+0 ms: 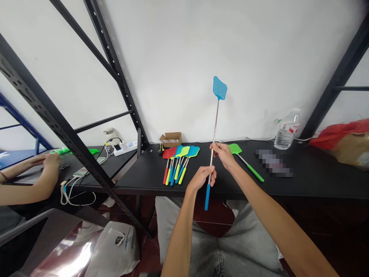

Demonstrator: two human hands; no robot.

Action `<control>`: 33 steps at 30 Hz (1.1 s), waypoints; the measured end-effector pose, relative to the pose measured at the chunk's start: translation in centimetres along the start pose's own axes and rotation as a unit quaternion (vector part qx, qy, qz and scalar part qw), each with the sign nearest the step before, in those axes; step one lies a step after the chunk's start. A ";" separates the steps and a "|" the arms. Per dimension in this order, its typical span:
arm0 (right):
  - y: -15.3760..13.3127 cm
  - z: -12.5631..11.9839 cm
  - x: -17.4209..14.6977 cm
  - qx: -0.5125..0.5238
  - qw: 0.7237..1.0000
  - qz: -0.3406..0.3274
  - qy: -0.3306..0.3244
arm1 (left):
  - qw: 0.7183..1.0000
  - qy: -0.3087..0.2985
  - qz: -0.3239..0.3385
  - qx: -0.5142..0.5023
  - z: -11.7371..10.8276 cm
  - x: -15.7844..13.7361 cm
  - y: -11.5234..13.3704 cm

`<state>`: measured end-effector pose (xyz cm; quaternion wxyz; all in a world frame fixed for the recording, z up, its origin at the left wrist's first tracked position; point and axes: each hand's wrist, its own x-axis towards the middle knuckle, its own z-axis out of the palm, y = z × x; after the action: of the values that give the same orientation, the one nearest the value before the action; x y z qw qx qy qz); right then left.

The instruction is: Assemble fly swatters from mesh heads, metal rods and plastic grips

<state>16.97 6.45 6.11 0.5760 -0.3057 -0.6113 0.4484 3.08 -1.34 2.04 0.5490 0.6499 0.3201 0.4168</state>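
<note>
A blue fly swatter [220, 88] with an extended metal rod and a blue grip stands nearly upright in front of me, over the table's front edge. My left hand [202, 177] is closed around the lower rod just above the grip. Higher up, my right hand [222, 153] pinches the same rod. On the table to the left lies a row of several short swatters [177, 163] in red, blue and yellow-green, heads pointing away. Right of my hands rests a green fly swatter [250, 166], its rod partly drawn out and its head partly behind my right hand.
A small open cardboard box [170, 139] sits by the wall. At the right stand a water bottle [286, 129] and a red bag [343, 134]. Black rack posts [121, 84] rise left. Another person's hands [46, 163] are at the neighbouring table, near a power strip [125, 148].
</note>
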 end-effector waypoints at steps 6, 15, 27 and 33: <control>-0.6 0.8 0.9 0.004 1.000 0.013 0.013 | 1.000 0.018 0.012 0.015 0.0 0.0 -0.1; -5.5 -1.0 4.7 0.079 0.996 0.026 0.044 | 0.996 -0.033 0.018 0.087 0.4 -0.3 0.2; -8.5 0.6 7.8 0.056 0.992 0.034 0.103 | 0.977 0.014 0.024 0.211 0.9 -0.2 -0.6; -11.2 0.9 9.5 0.028 0.993 0.008 0.114 | 0.971 0.001 0.045 0.236 0.8 -0.2 -0.8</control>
<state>16.26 10.13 20.30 0.6467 -0.3436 -0.5265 0.4319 3.74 -1.76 1.21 0.3604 0.7743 0.3806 0.3545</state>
